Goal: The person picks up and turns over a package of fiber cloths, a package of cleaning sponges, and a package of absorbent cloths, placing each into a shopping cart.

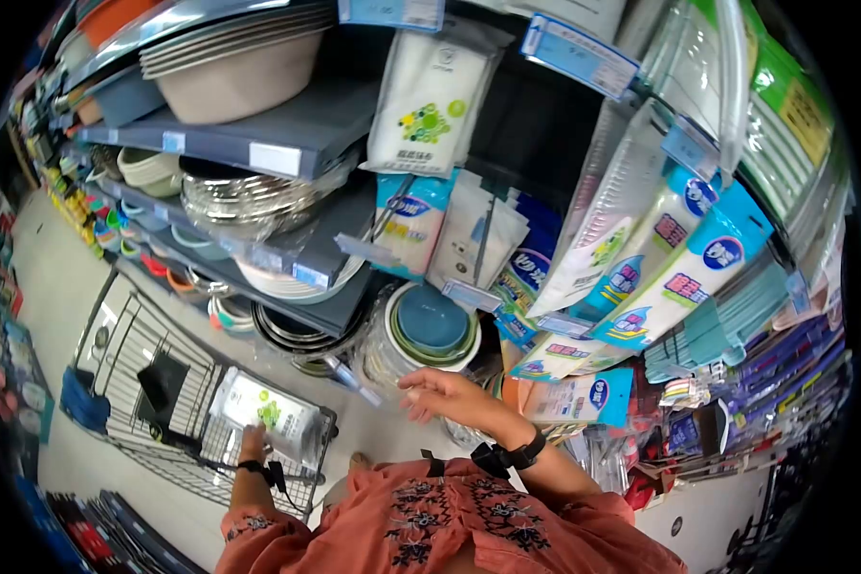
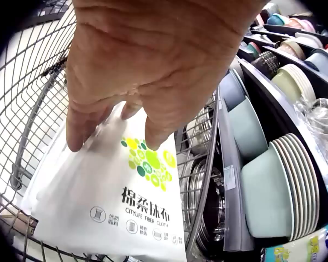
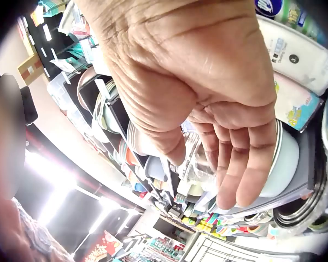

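In the head view a white package with green dots (image 1: 270, 413) lies in the shopping cart (image 1: 153, 368), the left hand (image 1: 252, 442) at its near edge. The left wrist view shows that package (image 2: 126, 202) beneath the left hand (image 2: 147, 65), whose fingers bend down onto its upper part; whether they grip it cannot be told. The right hand (image 1: 454, 397) hangs in the air before the shelves, holding nothing. Its fingers (image 3: 243, 164) are relaxed and slightly bent in the right wrist view, palm showing. A similar white package (image 1: 429, 105) hangs on the rack above.
Shelves with stacked basins (image 1: 234, 72) and wrapped metal bowls (image 1: 249, 201) stand at the left. Blue-and-white cloth packs (image 1: 684, 277) hang at the right. A tub with a blue bowl (image 1: 432, 320) stands below, beyond the right hand. A dark object (image 1: 165, 383) is in the cart.
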{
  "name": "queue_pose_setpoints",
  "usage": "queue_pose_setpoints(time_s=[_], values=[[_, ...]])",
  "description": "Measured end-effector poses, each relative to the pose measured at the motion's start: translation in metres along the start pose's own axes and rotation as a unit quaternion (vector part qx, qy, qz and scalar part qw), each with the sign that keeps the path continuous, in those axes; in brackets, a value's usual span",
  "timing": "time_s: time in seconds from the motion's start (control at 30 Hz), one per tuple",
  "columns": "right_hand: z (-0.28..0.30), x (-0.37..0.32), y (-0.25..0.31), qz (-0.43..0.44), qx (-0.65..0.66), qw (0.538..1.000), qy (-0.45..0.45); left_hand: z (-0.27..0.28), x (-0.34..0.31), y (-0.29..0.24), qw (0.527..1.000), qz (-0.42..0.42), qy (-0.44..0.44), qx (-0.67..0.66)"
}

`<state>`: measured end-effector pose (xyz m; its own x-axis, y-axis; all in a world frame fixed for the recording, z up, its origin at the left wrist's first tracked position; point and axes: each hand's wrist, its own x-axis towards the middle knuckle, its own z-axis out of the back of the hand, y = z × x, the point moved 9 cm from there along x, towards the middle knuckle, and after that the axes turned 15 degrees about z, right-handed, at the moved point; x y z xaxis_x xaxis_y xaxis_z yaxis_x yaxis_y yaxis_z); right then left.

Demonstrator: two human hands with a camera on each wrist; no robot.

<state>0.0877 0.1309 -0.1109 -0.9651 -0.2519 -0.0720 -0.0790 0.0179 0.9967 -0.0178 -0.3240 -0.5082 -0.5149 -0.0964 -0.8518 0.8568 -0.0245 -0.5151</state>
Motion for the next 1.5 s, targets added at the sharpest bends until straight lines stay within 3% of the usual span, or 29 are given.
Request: queue_pose_setpoints(time_s=[0.1, 0.23, 0.27, 0.37, 0.4, 0.43, 0.5, 0.53, 0.57, 0.67, 0.77, 0.9, 1.0, 1.1, 1.33, 1.5], values=[[0.005, -0.002, 0.006, 0.008, -0.001, 1.0, -0.009, 0.002, -0.014, -0.015, 0.989, -0.007, -0.07, 0.129], [0.011, -0.001, 0.015, 0.032, 0.006, 0.999, -0.018, 0.01, -0.005, -0.05, 0.963, -0.058, -0.027, 0.262], [0.012, -0.001, 0.022, 0.036, 0.004, 0.999, -0.024, 0.014, -0.007, -0.062, 0.957, -0.047, -0.053, 0.283], [0.018, 0.002, 0.032, 0.054, 0.004, 0.998, -0.038, -0.038, -0.133, -0.161, 0.935, -0.203, -0.023, 0.288], [0.018, 0.002, 0.038, 0.061, 0.004, 0.997, -0.039, -0.066, -0.206, -0.201, 0.933, -0.251, 0.0, 0.257], [0.017, 0.001, 0.043, 0.067, 0.003, 0.997, -0.039, -0.088, -0.249, -0.238, 0.891, -0.344, 0.018, 0.297], [0.013, 0.001, 0.046, 0.076, -0.007, 0.996, -0.037, -0.144, -0.351, -0.286, 0.893, -0.395, 0.14, 0.168], [0.011, 0.001, 0.047, 0.081, -0.008, 0.996, -0.031, -0.172, -0.39, -0.306, 0.859, -0.439, 0.195, 0.176], [0.008, 0.001, 0.047, 0.087, -0.009, 0.996, -0.026, -0.195, -0.418, -0.32, 0.833, -0.464, 0.231, 0.192], [0.003, -0.003, 0.044, 0.09, 0.001, 0.996, -0.023, -0.261, -0.473, -0.36, 0.756, -0.56, 0.219, 0.259], [0.005, -0.011, 0.049, 0.095, 0.003, 0.995, -0.039, -0.314, -0.514, -0.404, 0.731, -0.612, 0.171, 0.25], [0.012, -0.023, 0.047, 0.102, 0.009, 0.993, -0.051, -0.367, -0.529, -0.48, 0.755, -0.609, 0.148, 0.192], [0.012, -0.035, 0.048, 0.107, 0.022, 0.992, -0.06, -0.384, -0.527, -0.527, 0.756, -0.625, 0.014, 0.192], [0.017, -0.047, 0.045, 0.114, 0.034, 0.99, -0.073, -0.398, -0.506, -0.555, 0.766, -0.623, -0.039, 0.157], [0.027, -0.07, 0.039, 0.101, 0.019, 0.99, -0.096, -0.425, -0.472, -0.581, 0.791, -0.565, 0.005, 0.233], [0.024, -0.074, 0.034, 0.085, 0.022, 0.99, -0.106, -0.427, -0.466, -0.586, 0.807, -0.548, -0.018, 0.221]])
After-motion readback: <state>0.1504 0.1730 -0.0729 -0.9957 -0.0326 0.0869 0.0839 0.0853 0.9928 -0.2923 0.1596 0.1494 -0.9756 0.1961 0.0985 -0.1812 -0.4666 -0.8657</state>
